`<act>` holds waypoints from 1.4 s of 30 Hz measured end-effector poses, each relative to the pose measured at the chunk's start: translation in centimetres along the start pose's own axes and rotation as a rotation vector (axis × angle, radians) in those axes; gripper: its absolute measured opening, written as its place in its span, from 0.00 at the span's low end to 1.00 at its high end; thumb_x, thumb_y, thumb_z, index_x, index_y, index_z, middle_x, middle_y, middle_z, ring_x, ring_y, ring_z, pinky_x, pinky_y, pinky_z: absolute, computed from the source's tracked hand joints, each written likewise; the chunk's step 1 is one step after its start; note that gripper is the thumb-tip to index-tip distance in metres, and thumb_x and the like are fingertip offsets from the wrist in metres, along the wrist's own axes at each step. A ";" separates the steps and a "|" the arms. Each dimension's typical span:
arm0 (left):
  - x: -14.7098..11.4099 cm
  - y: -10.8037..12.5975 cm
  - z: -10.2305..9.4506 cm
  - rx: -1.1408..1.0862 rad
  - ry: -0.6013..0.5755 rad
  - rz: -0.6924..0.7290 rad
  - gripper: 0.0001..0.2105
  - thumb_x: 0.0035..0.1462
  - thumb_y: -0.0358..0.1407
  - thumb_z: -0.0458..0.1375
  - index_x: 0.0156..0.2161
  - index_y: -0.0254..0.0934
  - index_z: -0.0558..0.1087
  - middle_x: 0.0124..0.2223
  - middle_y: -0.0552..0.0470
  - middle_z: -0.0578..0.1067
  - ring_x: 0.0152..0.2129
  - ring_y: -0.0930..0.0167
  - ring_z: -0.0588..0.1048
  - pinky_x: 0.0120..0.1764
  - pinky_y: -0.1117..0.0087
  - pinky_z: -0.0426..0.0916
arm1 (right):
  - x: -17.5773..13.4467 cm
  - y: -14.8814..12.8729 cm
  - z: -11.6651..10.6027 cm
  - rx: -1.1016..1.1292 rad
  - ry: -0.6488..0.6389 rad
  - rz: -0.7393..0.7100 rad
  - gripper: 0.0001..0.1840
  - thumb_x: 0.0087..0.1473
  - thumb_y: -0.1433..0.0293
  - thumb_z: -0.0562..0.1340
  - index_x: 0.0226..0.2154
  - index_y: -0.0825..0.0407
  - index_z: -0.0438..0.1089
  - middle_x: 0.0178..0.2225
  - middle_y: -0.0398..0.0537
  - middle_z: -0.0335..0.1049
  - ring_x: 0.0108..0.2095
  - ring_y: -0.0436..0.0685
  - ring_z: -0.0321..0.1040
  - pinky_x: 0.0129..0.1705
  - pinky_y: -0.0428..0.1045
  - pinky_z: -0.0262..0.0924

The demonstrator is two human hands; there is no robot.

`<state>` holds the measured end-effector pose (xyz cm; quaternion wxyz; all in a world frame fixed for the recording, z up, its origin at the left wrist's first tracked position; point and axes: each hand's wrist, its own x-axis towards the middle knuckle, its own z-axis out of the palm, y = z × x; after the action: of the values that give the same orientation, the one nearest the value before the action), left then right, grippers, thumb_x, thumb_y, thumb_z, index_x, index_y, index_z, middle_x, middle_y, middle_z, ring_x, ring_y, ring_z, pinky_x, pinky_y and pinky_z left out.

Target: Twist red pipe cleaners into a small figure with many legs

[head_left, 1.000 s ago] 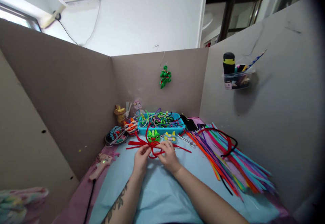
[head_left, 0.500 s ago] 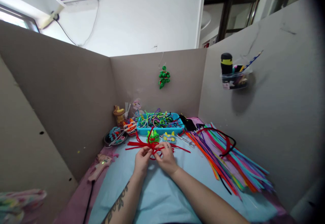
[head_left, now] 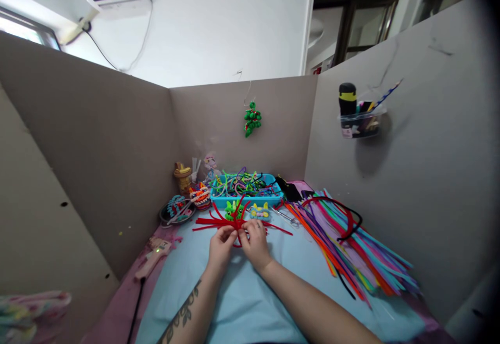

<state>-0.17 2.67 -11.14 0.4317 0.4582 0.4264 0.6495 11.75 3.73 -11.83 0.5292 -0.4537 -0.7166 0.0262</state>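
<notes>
Both hands meet over the middle of the blue-covered table, pinching red pipe cleaners (head_left: 237, 223) whose ends fan upward and outward. My left hand (head_left: 222, 245) has thumb and forefinger closed on the bundle from the left. From the right, my right hand (head_left: 253, 241) is closed on it too, a ring on one finger. A curved red piece shows below the fingertips. More red pipe cleaners (head_left: 209, 222) stick out to the left, on or just above the cloth. Just behind them sit a green pipe-cleaner figure (head_left: 233, 209) and a blue-and-yellow one (head_left: 259, 211).
A blue basket (head_left: 246, 200) of tangled scraps stands at the back, with scissors (head_left: 291, 219) to its right. Many coloured pipe cleaners (head_left: 351, 245) lie along the right. At left are a dark bowl (head_left: 177, 219) and a pink glue gun (head_left: 152, 260). Grey panels enclose the table.
The fingers have drawn slightly closer together at the bundle. Some upright red ends have shifted and now spread wider, one leaning right. Both hands keep their grip.
</notes>
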 end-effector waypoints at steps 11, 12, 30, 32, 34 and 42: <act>0.1 -0.3 -0.2 0.120 -0.069 0.138 0.11 0.46 0.35 0.61 0.33 0.37 0.63 0.25 0.57 0.69 0.23 0.75 0.69 0.29 0.75 0.62 | 0.2 -0.1 0.3 0.160 0.048 0.202 0.08 0.50 0.68 0.56 0.24 0.52 0.67 0.38 0.50 0.58 0.42 0.59 0.56 0.46 0.56 0.53; 0.0 -0.3 -0.2 0.129 -0.071 0.143 0.11 0.46 0.35 0.61 0.33 0.37 0.63 0.26 0.57 0.69 0.24 0.75 0.70 0.30 0.75 0.62 | 0.2 -0.1 0.3 0.162 0.041 0.206 0.08 0.50 0.69 0.56 0.23 0.52 0.67 0.38 0.50 0.58 0.43 0.59 0.56 0.47 0.56 0.53; 0.3 0.1 -0.4 0.083 -0.116 0.065 0.10 0.42 0.37 0.62 0.30 0.35 0.67 0.27 0.54 0.70 0.24 0.74 0.69 0.29 0.74 0.62 | 1.6 1.9 -1.7 0.180 -0.084 0.130 0.03 0.44 0.68 0.63 0.25 0.50 0.71 0.46 0.51 0.61 0.51 0.62 0.54 0.54 0.59 0.48; 0.2 0.0 -0.4 0.113 -0.139 0.077 0.10 0.43 0.37 0.61 0.30 0.35 0.68 0.27 0.54 0.71 0.24 0.73 0.69 0.30 0.73 0.63 | 1.6 1.9 -1.6 0.182 -0.105 0.139 0.03 0.44 0.68 0.63 0.24 0.50 0.70 0.46 0.51 0.61 0.51 0.62 0.54 0.54 0.59 0.48; 0.2 0.0 -0.5 0.147 -0.157 0.093 0.09 0.43 0.37 0.61 0.30 0.35 0.68 0.28 0.53 0.71 0.25 0.73 0.69 0.31 0.73 0.63 | 1.5 2.0 -1.4 0.191 -0.111 0.162 0.04 0.44 0.68 0.62 0.22 0.51 0.70 0.46 0.51 0.62 0.50 0.61 0.55 0.53 0.58 0.49; 0.1 0.0 -0.5 0.207 -0.166 0.129 0.06 0.44 0.36 0.59 0.29 0.36 0.68 0.28 0.53 0.71 0.27 0.71 0.70 0.33 0.72 0.64 | 1.4 2.6 -0.5 0.280 -0.176 0.309 0.09 0.44 0.70 0.59 0.17 0.52 0.68 0.45 0.53 0.65 0.50 0.62 0.57 0.50 0.60 0.52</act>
<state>-0.68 2.65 -11.22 0.3733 0.5787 0.4235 0.5885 13.70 6.01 -11.97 0.5123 -0.4760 -0.6714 0.2454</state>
